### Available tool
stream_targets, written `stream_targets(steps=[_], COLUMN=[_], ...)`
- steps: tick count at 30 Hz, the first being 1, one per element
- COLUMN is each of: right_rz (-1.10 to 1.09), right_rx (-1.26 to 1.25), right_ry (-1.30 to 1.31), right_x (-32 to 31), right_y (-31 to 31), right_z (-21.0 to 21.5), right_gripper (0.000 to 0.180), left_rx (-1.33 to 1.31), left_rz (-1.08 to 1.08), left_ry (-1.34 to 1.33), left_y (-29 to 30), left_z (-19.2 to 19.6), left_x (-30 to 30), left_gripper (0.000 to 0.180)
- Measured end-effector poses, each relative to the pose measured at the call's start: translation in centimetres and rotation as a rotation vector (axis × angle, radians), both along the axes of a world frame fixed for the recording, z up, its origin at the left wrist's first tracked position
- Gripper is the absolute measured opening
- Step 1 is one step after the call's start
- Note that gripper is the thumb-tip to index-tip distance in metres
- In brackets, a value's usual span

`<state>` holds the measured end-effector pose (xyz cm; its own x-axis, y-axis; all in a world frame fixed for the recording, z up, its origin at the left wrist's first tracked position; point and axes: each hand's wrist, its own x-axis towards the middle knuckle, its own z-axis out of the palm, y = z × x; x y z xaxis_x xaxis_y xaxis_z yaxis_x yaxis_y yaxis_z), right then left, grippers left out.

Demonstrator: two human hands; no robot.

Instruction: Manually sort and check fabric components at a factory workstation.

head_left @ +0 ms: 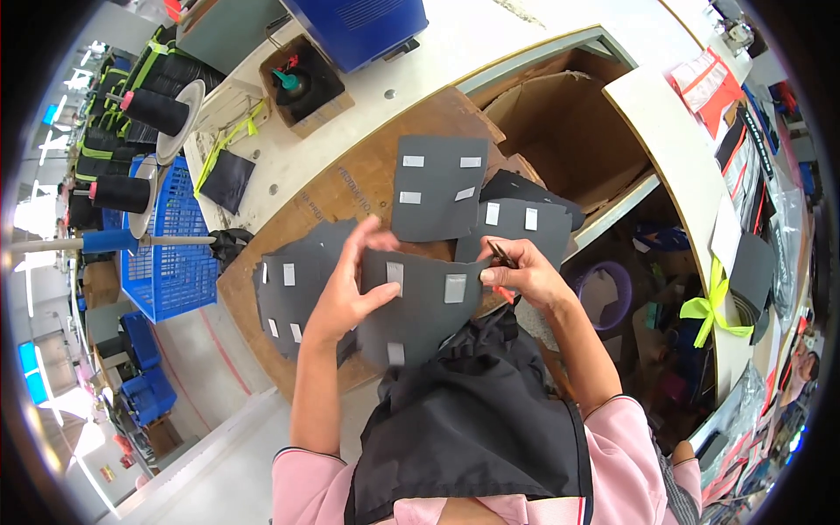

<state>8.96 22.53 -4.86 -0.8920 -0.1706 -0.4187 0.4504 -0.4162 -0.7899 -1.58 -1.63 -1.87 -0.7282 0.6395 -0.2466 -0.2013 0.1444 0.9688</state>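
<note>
A dark grey sheet panel [420, 306] with pale rectangular patches stands tilted in front of my apron. My left hand [346, 293] is at its upper left corner, thumb across the front and fingers stretched above the top edge, slightly blurred. The right hand [525, 273] pinches the panel's upper right corner. It also holds small thread snips [500, 255], their dark blades pointing up and an orange-red part showing below. Beyond lies another patched panel [440, 188]. More grey panels lie at the left [302, 271] and right [534, 227] on the brown board.
The brown board [350, 188] lies over the white table [385, 96]. A cardboard box [328, 114] with a green-capped bottle stands behind, near a blue machine or case [359, 31]. At left are black thread cones [157, 112] and a blue crate [166, 262]; an open carton [569, 122] sits far right.
</note>
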Motion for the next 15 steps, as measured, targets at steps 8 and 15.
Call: stream_targets(steps=[8, 15], right_rz=[-0.107, -0.313], right_rx=[-0.072, 0.445], right_ry=[0.024, 0.188], right_x=[-0.3, 0.9], right_y=[-1.1, -3.2], right_z=[1.0, 1.3], right_gripper=[0.013, 0.024], left_rx=[-0.17, -0.097], left_rz=[-0.463, -0.092], left_ry=[0.433, -0.192], left_y=[2.6, 3.3], left_z=[0.7, 0.7], left_x=[-0.2, 1.9], left_gripper=[0.046, 0.021])
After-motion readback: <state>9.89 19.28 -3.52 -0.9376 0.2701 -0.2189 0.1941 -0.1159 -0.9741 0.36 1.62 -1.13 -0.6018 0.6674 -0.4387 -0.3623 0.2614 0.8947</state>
